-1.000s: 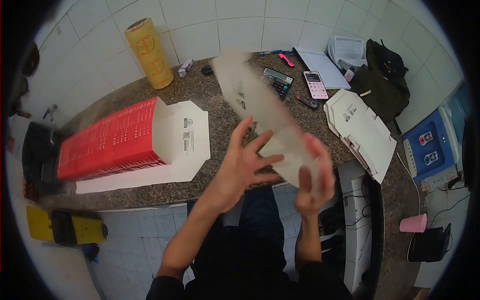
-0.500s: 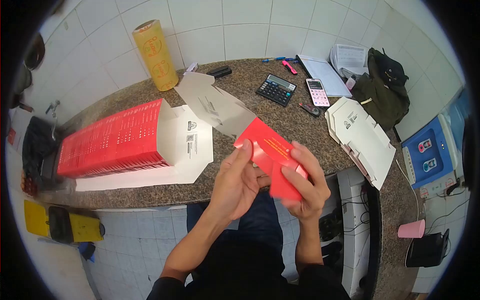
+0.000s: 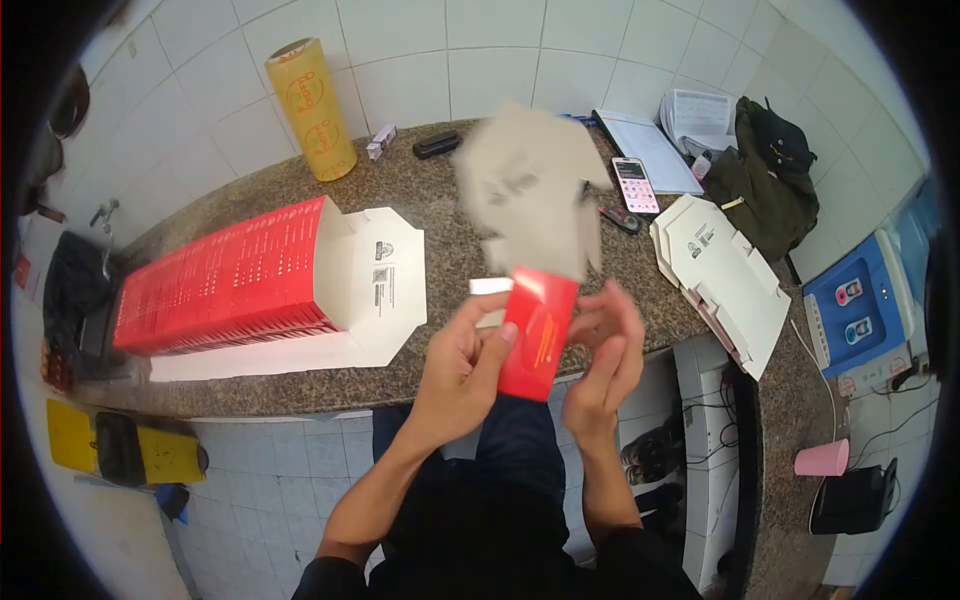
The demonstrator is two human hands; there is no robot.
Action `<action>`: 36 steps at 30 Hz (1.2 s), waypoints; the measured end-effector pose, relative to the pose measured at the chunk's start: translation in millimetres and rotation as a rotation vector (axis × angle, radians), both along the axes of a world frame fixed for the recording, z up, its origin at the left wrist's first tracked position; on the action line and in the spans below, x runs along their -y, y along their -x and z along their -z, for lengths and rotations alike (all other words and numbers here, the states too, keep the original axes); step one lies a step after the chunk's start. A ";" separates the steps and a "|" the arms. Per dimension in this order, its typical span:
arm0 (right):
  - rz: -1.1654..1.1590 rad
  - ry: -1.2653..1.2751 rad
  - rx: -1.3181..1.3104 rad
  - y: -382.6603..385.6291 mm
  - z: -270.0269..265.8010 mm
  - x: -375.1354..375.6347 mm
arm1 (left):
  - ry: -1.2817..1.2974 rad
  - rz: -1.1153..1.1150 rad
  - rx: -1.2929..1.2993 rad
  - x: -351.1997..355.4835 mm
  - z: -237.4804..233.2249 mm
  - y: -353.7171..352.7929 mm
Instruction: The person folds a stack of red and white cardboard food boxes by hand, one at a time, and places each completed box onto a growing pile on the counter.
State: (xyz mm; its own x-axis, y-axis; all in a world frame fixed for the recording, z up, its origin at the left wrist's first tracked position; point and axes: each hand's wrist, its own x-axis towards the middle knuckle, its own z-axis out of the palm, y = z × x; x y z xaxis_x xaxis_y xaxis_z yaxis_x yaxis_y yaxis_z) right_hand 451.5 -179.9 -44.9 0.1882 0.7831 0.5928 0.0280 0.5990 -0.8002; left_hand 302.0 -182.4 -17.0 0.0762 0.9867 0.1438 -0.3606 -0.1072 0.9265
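My left hand (image 3: 465,370) grips a cardboard box blank (image 3: 538,345) near its lower end, thumb across the glossy red panel with yellow print. Its pale grey inner side, blurred by motion, fans out above over the counter. A small white flap sticks out by my left fingers. To the right of the red panel is my right hand (image 3: 605,365), its fingers apart and slightly curled, with nothing between them. On the left, a long row of nested red cartons (image 3: 230,275) lies beside a flat white carton sheet (image 3: 395,330).
Partly folded white cartons (image 3: 722,285) lie on the right of the granite counter (image 3: 445,390). Behind are a film roll (image 3: 315,115), a black stapler (image 3: 437,145), a phone (image 3: 636,186), a clipboard (image 3: 655,150) and a dark green bag (image 3: 765,185). A pink cup (image 3: 822,458) sits at right.
The box blank has turned more upright, its grey part swinging right over the calculator. My right hand has let go of the red end and its fingers have spread.
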 end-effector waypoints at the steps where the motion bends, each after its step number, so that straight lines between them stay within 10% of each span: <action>1: 0.123 -0.047 0.090 -2.3 -10.1 -12.5 | -0.022 0.086 -0.100 1.1 1.7 4.4; 9: 0.267 -0.036 0.343 -9.2 -22.3 -14.8 | -0.467 -0.043 -0.567 -10.5 -1.0 11.8; 23: 0.053 -0.127 0.642 -5.5 -34.9 -0.1 | -0.406 -0.225 -0.556 -9.8 -7.1 22.7; 28: 0.055 -0.192 0.687 -5.0 -24.0 22.7 | 0.137 -0.584 0.227 -58.9 31.2 18.1; 30: 0.042 -0.190 0.714 -1.2 -30.9 34.1 | 0.434 0.232 0.669 -54.7 32.4 42.7; 32: -0.279 -0.179 0.588 -0.5 -29.9 38.5 | 0.555 0.228 0.638 -62.1 74.2 55.8; 34: -0.540 -0.132 0.532 -13.4 -18.8 33.4 | 0.669 0.021 0.844 -42.7 -0.4 36.6; 36: -0.696 -0.065 -0.006 -19.6 5.6 27.7 | 0.665 0.538 0.641 -34.7 25.3 57.8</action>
